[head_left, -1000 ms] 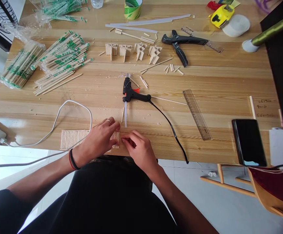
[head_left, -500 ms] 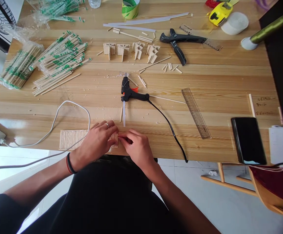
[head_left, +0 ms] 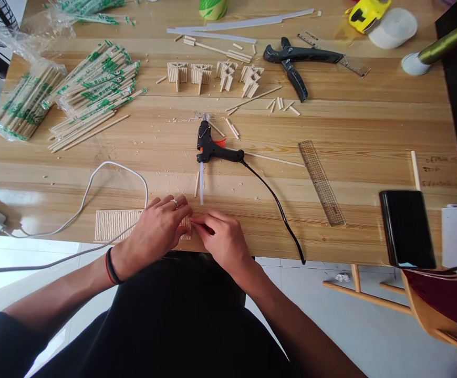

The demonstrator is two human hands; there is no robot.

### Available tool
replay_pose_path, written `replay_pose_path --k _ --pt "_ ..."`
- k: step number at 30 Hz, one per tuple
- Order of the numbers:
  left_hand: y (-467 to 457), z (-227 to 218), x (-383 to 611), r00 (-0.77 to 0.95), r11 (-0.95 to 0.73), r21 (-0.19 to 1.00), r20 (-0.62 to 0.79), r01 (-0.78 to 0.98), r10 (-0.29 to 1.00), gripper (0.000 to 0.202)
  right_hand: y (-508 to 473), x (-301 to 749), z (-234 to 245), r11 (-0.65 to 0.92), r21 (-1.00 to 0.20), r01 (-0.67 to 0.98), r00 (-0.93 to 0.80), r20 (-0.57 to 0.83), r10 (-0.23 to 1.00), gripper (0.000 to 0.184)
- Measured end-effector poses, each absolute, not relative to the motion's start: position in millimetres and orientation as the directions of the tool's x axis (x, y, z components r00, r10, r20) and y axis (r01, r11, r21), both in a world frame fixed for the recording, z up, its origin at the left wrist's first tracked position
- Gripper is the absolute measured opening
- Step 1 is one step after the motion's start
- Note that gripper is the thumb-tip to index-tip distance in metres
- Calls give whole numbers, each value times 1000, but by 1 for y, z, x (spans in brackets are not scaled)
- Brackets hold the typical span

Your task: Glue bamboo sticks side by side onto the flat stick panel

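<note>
By the near edge of the tabletop (head_left: 268, 210), the left hand (head_left: 159, 223) rests half-open across a panel of wooden sticks (head_left: 114, 224). The right hand (head_left: 224, 233) pinches its fingertips together at the panel's right end, around what I can't tell.

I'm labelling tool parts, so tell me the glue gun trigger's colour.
The trigger is orange-red; it shows best in the head view.

The glue gun (head_left: 215, 150) is black, its trigger (head_left: 221, 142) orange. Left of it: a tan, striped stick panel (head_left: 114, 224) and green-printed wrappers (head_left: 101, 90). Right of it: a dark-gridded ruler (head_left: 322, 184) and yellow tape measure (head_left: 364, 16).
</note>
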State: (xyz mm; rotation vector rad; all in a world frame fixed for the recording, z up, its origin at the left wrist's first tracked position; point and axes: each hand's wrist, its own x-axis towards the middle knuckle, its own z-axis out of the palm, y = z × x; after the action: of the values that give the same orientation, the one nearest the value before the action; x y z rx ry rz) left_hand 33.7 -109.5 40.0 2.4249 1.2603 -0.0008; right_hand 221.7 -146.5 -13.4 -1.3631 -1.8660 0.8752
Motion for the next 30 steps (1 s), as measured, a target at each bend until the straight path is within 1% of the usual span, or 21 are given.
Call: replay_pose_path --k 5,9,14,17,19,22,27,30 --pt "-109 38 34 591 -504 368 -174 781 788 10 -148 222 -11 256 -784 566 -275 113 955 24" --pt "-110 35 33 582 -494 390 -145 777 800 12 -149 222 -12 248 -793 556 -263 116 958 20" --pt "-115 23 20 615 -512 507 -46 693 787 8 -147 223 -13 208 -827 523 -220 106 970 16" --pt "-123 15 11 611 -543 555 77 631 788 11 -145 224 -11 183 -846 501 -209 88 974 14" --pt "-127 12 8 598 -555 558 125 617 792 11 -144 224 -9 171 -853 492 -208 76 975 14" --pt "-133 10 9 605 -574 555 152 602 782 10 -144 224 -6 164 -862 479 -217 65 974 15" --pt "-135 11 11 607 -593 546 182 591 773 14 -148 225 -3 175 -869 463 -237 69 969 15" --pt "-135 12 11 609 -590 544 173 596 774 18 -151 222 -3 180 -861 475 -242 69 968 15"
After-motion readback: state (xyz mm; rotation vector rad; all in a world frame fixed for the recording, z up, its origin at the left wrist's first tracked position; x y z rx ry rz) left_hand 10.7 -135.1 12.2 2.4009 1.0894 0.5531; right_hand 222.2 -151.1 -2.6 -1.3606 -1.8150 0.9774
